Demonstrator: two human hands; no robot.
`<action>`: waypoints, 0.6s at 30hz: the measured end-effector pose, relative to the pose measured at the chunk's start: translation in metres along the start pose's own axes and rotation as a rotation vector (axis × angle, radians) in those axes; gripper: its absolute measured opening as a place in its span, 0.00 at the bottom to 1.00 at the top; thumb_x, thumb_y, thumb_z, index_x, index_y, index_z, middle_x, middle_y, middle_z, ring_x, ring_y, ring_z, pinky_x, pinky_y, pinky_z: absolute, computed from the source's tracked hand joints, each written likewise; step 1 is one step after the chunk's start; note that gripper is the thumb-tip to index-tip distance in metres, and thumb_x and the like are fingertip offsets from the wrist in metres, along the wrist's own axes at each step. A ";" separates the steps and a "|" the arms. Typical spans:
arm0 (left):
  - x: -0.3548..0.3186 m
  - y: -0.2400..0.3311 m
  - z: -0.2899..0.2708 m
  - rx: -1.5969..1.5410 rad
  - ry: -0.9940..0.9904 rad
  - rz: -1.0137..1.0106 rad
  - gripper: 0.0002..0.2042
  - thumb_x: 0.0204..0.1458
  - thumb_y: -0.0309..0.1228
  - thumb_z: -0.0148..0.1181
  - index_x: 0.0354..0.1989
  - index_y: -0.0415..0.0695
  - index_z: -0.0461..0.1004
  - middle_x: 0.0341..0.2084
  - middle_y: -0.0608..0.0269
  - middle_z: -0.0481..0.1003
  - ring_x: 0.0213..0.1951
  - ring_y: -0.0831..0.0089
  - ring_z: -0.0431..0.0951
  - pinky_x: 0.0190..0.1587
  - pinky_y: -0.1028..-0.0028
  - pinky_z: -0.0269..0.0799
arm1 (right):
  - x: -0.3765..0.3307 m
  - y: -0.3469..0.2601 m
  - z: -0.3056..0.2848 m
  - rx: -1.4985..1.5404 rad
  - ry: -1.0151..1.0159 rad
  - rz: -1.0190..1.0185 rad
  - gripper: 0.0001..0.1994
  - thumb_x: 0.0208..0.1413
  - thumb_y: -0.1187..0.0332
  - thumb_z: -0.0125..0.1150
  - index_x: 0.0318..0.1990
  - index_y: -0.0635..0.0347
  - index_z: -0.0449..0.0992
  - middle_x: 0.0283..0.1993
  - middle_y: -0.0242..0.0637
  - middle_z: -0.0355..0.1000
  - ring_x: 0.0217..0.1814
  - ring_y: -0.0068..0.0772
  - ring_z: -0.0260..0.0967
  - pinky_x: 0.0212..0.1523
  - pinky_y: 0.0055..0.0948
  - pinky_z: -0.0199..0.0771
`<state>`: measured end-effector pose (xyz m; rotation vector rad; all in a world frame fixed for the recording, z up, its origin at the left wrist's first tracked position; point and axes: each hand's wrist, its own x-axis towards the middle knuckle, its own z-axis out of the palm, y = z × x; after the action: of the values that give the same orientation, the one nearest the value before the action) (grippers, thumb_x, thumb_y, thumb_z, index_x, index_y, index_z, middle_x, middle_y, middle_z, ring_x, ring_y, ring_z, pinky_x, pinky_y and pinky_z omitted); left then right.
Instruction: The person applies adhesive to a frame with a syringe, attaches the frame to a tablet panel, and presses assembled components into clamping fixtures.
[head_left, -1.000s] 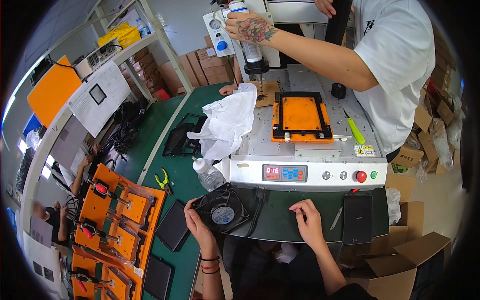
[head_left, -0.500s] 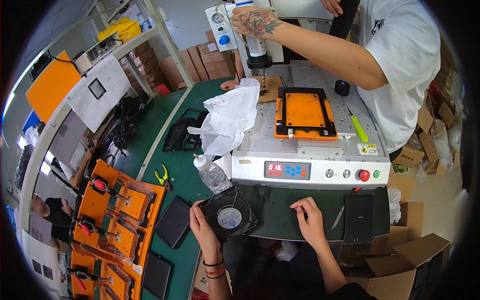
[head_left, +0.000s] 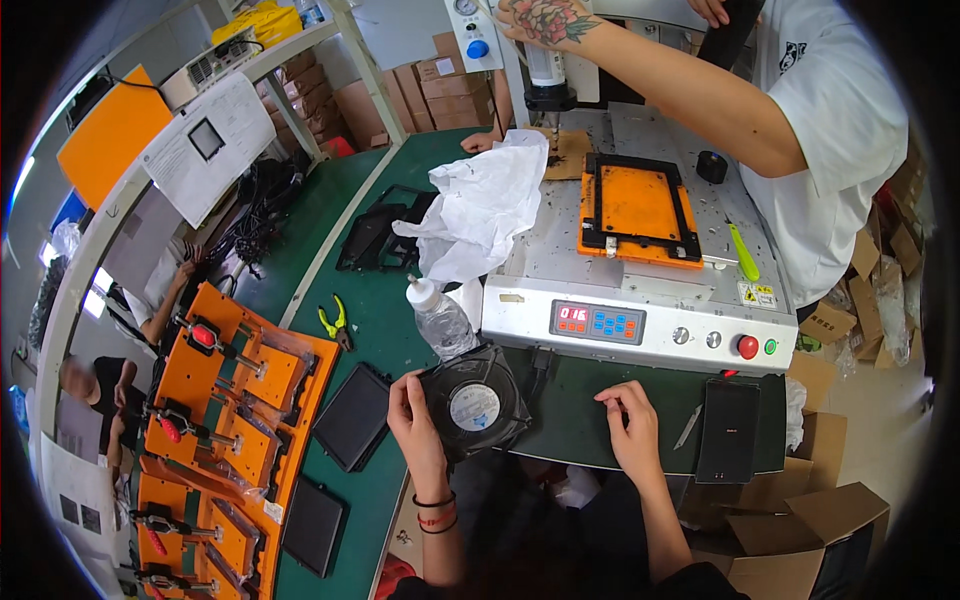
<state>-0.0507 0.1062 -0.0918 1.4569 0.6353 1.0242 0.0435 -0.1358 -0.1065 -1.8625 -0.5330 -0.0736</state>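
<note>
A square black cooling fan [head_left: 508, 385] with a round silver label on its hub is in my left hand [head_left: 415, 432]. My fingers grip its left edge, partly hidden behind the frame, and hold it tilted over the front edge of the green table. Just behind the fan stands a clear squeeze bottle [head_left: 440, 325] with a white top. My right hand [head_left: 634, 432] hovers by the table's front edge, fingers loosely bent and apart, nothing in them. Closest to it on the right are a thin grey blade-like tool [head_left: 688, 427] and a flat black panel [head_left: 728, 432].
A white machine [head_left: 640, 325] carries an orange fixture with a black frame [head_left: 630, 212]; a co-worker's arm [head_left: 680, 85] reaches over it. Crumpled white paper [head_left: 485, 210], pliers [head_left: 336, 320] and dark trays [head_left: 352, 417] lie on the table [head_left: 385, 300]. Orange clamp fixtures [head_left: 230, 420] stand left.
The whole view has shifted, so the machine and table sit farther right. My left hand still holds the fan, now turned slightly. My right hand stays empty in about the same pose.
</note>
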 end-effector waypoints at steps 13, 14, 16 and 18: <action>0.000 0.001 -0.001 0.012 -0.005 -0.032 0.14 0.63 0.37 0.50 0.41 0.36 0.75 0.26 0.75 0.67 0.28 0.86 0.58 0.31 0.82 0.53 | 0.001 -0.002 0.001 -0.024 -0.008 0.034 0.05 0.57 0.78 0.50 0.35 0.64 0.74 0.34 0.38 0.68 0.34 0.33 0.68 0.36 0.26 0.66; 0.000 -0.001 -0.001 -0.002 -0.006 -0.020 0.15 0.63 0.37 0.49 0.41 0.36 0.75 0.28 0.74 0.68 0.30 0.85 0.60 0.33 0.82 0.55 | 0.000 -0.002 0.001 -0.019 -0.008 0.035 0.05 0.57 0.78 0.50 0.35 0.64 0.74 0.34 0.38 0.68 0.33 0.33 0.68 0.36 0.26 0.67; 0.001 -0.002 0.000 -0.016 -0.012 -0.008 0.15 0.64 0.37 0.48 0.42 0.36 0.75 0.29 0.72 0.70 0.31 0.84 0.61 0.35 0.82 0.57 | 0.000 0.002 0.001 -0.031 0.000 0.009 0.05 0.57 0.78 0.50 0.36 0.64 0.74 0.34 0.38 0.67 0.32 0.33 0.68 0.35 0.26 0.67; 0.002 -0.001 0.000 0.017 -0.031 -0.031 0.16 0.64 0.38 0.47 0.42 0.37 0.75 0.32 0.69 0.71 0.35 0.82 0.65 0.41 0.81 0.60 | 0.000 0.004 0.001 -0.044 0.008 -0.016 0.05 0.56 0.79 0.51 0.36 0.63 0.73 0.33 0.38 0.67 0.30 0.33 0.67 0.34 0.26 0.68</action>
<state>-0.0501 0.1078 -0.0922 1.4707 0.6441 0.9720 0.0453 -0.1361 -0.1101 -1.8999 -0.5449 -0.1047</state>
